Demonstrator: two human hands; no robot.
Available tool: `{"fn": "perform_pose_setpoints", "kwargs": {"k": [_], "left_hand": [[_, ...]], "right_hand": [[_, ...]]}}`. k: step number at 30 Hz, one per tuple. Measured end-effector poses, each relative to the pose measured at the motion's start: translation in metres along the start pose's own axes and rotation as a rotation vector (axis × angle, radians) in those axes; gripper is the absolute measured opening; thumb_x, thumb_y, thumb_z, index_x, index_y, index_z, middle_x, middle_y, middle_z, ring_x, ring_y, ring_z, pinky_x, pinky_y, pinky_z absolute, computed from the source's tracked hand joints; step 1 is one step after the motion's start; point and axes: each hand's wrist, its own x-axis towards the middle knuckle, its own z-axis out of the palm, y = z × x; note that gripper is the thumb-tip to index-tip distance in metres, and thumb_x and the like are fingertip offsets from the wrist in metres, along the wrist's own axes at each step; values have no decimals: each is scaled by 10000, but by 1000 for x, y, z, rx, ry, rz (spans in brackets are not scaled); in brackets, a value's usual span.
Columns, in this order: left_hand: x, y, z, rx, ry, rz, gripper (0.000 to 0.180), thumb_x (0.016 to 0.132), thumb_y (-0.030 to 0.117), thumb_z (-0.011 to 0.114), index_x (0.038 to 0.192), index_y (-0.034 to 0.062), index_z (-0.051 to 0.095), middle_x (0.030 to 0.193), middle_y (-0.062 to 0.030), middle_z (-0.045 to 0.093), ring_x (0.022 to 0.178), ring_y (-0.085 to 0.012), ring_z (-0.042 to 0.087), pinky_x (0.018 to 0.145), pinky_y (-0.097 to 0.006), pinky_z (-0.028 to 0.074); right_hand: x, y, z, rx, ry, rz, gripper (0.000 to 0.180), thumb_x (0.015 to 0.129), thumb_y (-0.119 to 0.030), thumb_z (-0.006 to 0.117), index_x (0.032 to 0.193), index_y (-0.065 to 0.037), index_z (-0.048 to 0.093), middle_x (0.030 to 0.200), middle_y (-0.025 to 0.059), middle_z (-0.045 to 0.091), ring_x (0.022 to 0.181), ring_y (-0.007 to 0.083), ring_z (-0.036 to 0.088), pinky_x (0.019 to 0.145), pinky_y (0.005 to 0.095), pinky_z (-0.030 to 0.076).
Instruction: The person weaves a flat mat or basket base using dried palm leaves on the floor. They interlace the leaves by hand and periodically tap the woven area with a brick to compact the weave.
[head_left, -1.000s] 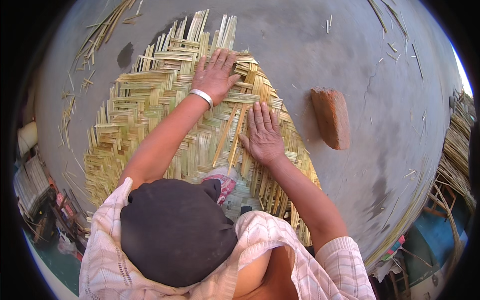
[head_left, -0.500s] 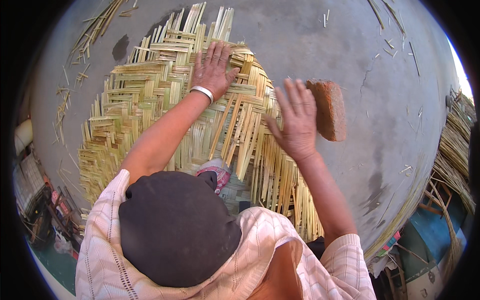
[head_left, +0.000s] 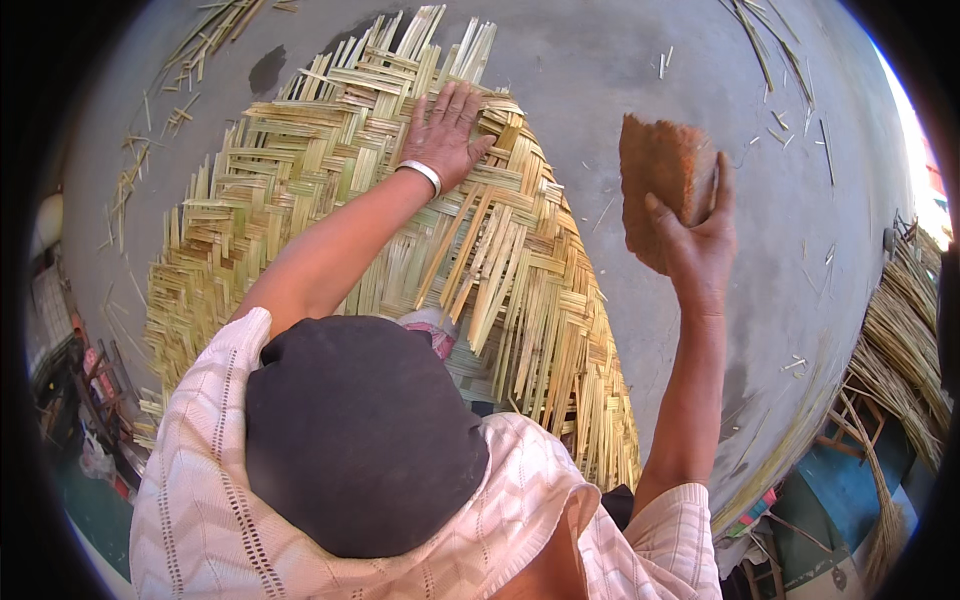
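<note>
Bright, diffuse daylight; white glare, upper-right rim; yellow-green woven-strip mat (head_left: 325, 180) sharp; smooth grey floor (head_left: 575, 75) curves towards black corners.

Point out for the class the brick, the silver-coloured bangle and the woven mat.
Brick (head_left: 653, 165): head view, on its broad face.
Silver-coloured bangle (head_left: 424, 171): head view, on its band's outer face.
Woven mat (head_left: 292, 190): head view, on its interlaced strips.

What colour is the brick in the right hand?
The brick is reddish brown, clearest in the head view.
</note>
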Motion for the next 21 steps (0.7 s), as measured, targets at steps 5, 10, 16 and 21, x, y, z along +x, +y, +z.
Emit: {"fn": "perform_pose_setpoints", "kwargs": {"k": [5, 10, 16, 21], "left_hand": [[-1, 1, -2, -10, -14, 6, 766, 1019, 613, 223, 1616, 151, 95, 1691, -33, 73, 1558, -196, 19, 1241, -453, -29], [0, 2, -6, -21, -52, 11, 764, 1024, 590, 262, 1614, 133, 96, 1692, -40, 71, 1559, -201, 20, 1242, -456, -19], [0, -1, -1, -85, -13, 35, 762, 1028, 570, 288, 1614, 125, 91, 1694, -42, 44, 1560, -210, -7, 1239, -460, -32], [0, -1, 8, -69, 25, 46, 766, 1023, 591, 244, 1615, 127, 98, 1692, -49, 61, 1559, -213, 6, 1237, -459, -33]], "right_hand": [[2, -54, 5, 59, 199, -202, 881, 805, -214, 816, 1533, -105, 334, 1284, 167, 616, 1090, 237, 648, 904, 361, 550], [-13, -39, 108, -603, -218, -48, 938, 778, -186, 718, 1575, -163, 225, 1051, 188, 601, 800, 383, 682, 678, 480, 569], [3, -33, 98, -402, -48, -158, 904, 773, -236, 744, 1553, -137, 297, 1154, 185, 638, 939, 366, 693, 791, 450, 569], [18, -84, 47, -153, 281, -409, 882, 772, -265, 791, 1516, -82, 353, 1148, 199, 665, 970, 380, 695, 822, 440, 564]]}}
